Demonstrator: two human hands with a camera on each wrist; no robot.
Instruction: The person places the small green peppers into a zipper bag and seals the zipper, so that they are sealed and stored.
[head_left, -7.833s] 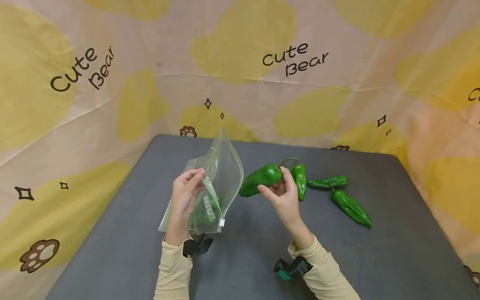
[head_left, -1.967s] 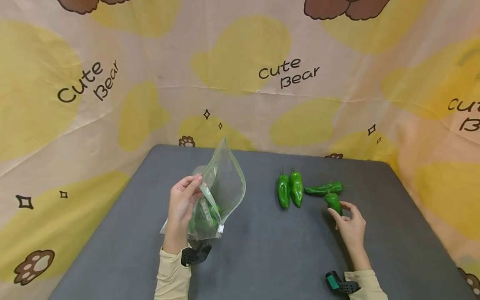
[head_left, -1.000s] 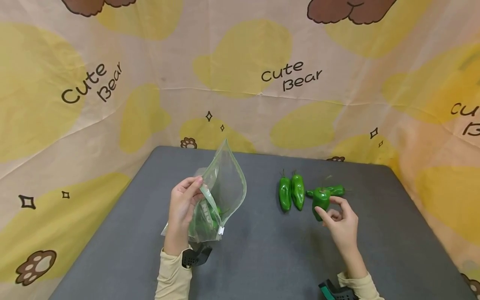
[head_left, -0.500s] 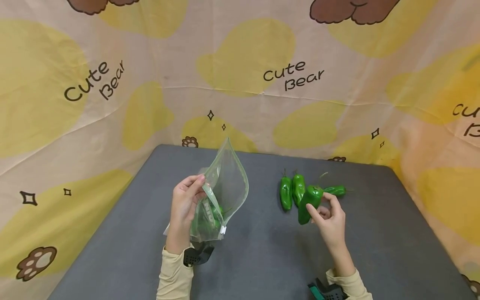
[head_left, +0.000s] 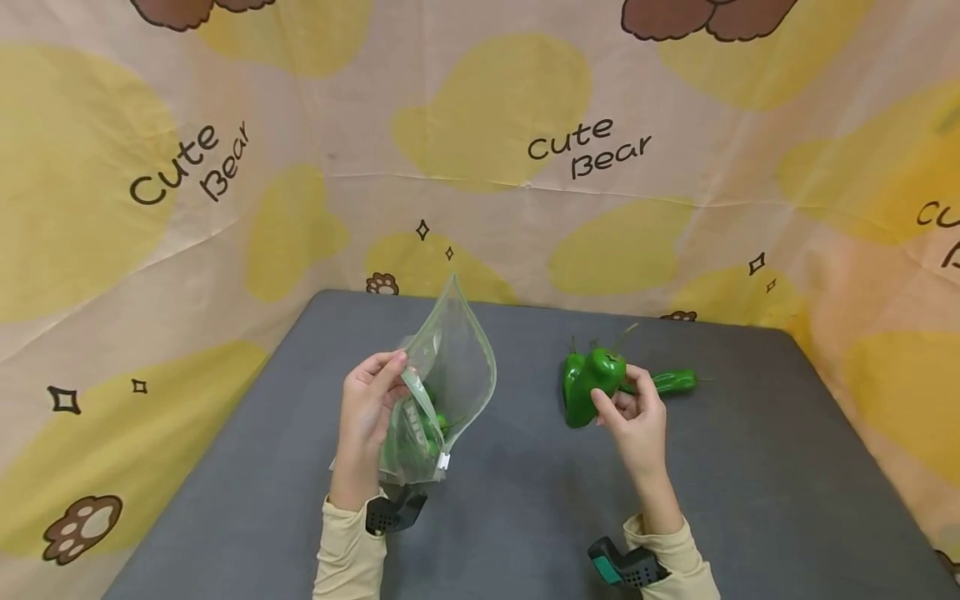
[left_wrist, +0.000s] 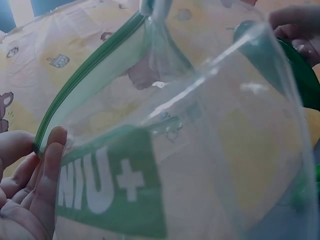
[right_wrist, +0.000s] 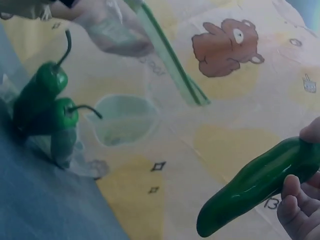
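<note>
Green pepper (head_left: 588, 393) hangs in the right hand (head_left: 632, 417), whose thumb and fingers pinch it near its thick stem end, so the tapered tip slants free toward the near left; it is apart from the zip bag (head_left: 468, 358), to its right and above the table (head_left: 525, 517). The left hand (head_left: 366, 408) pinches the bag's green-edged rim between thumb and fingers, and that pull seems to be why the mouth gapes toward the right. At least two bagged peppers (right_wrist: 65, 117) lean together low inside, their weight probably steadying the limp plastic. Beyond the held one, a far pepper (head_left: 572, 367) shows only in part; a thinner right pepper (head_left: 675, 382) lies sideways, partly behind the fingers.

The skins are glossy and smooth, with slender, curved stems. The film is clear and creased, bearing a green label (left_wrist: 110, 192) and a white slider (head_left: 443, 461); the table is matt grey.
</note>
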